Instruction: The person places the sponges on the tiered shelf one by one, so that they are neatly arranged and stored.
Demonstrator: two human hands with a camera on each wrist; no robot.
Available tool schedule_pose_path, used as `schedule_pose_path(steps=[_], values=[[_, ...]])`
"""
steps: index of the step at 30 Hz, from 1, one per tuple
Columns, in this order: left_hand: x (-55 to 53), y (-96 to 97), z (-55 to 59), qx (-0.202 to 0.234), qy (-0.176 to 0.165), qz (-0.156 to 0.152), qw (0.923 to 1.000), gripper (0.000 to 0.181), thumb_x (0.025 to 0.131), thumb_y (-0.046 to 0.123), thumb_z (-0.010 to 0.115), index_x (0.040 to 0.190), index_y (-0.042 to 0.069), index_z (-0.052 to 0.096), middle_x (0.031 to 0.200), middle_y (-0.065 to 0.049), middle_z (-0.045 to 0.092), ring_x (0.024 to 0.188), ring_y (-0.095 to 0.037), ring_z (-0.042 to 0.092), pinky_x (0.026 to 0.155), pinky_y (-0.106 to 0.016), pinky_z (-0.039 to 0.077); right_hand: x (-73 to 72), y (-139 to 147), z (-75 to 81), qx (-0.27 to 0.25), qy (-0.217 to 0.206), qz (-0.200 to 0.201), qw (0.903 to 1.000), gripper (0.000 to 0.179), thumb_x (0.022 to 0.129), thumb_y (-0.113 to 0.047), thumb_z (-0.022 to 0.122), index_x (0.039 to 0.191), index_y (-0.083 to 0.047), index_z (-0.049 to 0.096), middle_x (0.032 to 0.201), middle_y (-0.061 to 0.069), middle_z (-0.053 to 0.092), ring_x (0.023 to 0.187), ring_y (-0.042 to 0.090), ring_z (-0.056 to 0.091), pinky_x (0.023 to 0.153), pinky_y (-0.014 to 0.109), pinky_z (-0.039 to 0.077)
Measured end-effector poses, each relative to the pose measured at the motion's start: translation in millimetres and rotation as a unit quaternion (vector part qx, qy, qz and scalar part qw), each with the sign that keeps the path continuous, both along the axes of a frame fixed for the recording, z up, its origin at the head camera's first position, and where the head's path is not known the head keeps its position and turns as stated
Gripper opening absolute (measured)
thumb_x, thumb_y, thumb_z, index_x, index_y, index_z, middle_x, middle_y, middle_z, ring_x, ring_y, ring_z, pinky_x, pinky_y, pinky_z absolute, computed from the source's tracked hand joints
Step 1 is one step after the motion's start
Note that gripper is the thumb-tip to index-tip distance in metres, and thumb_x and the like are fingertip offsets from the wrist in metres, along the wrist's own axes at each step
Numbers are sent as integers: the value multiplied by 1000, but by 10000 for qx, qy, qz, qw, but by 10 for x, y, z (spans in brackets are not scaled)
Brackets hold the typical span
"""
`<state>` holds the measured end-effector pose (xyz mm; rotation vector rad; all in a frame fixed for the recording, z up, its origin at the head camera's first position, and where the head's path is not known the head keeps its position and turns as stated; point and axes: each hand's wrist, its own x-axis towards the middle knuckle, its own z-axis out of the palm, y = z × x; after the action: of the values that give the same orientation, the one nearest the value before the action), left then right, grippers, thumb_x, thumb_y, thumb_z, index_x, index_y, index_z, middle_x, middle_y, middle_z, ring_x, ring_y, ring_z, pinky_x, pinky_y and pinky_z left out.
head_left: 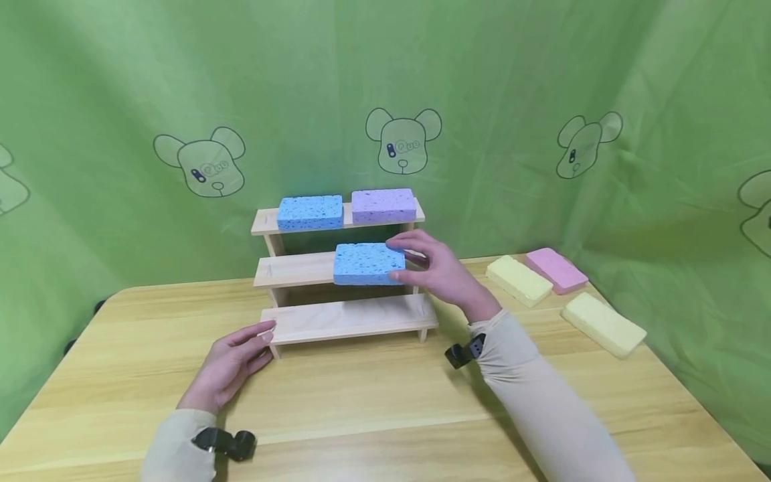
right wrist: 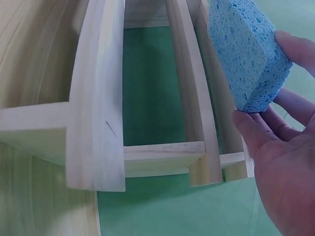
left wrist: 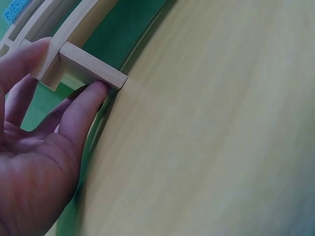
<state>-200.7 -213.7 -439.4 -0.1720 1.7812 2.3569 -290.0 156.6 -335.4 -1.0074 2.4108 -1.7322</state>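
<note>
The left hand (head_left: 231,361) holds the wooden shelf (head_left: 349,318) at its lower left corner, between thumb and fingers. On the top board (head_left: 264,221) lies a first blue sponge (head_left: 310,212), then a purple sponge (head_left: 383,205). Under these, at the right part of the middle board (head_left: 295,269), is a second blue sponge (head_left: 366,263) — whether it touches the wood, I cannot tell. The right hand (head_left: 447,273) pinches its right end. Further right, on the table (head_left: 361,415), lie a yellow sponge (head_left: 519,281), a pink sponge (head_left: 555,270) and another yellow sponge (head_left: 604,325).

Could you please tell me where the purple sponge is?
In the head view, the purple sponge sits at the right of the top shelf, beside a blue sponge.
</note>
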Motion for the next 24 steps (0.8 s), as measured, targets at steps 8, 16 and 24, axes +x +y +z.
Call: schedule_pose_path(steps=[8,16,24], values=[[-1,2,-3,13,2,-16,10000,20,93,4,66,107,16,74,143,-13,43,110,-17,62,100,-36,49,-21,-41,-42,52,13,-82,10000,54,85,-13,78,133,-1,57,134,7,47,126,24,47,112,34,35],[9,6,8,-29,-2,-34,10000,21,93,5,66,109,15,73,146,-17,40,110,-16,62,99,-36,49,-28,-159,-62,51,75,-12,10000,53,84,-13,79,131,-2,58,133,6,49,125,22,48,111,33,36],[6,10,17,-27,-19,-15,10000,20,93,4,66,108,15,74,146,-17,40,110,-17,62,99,-36,49,-41,-230,-68,83,-4,5,10000,54,85,-6,77,133,3,55,136,13,47,128,27,45,113,37,33]])
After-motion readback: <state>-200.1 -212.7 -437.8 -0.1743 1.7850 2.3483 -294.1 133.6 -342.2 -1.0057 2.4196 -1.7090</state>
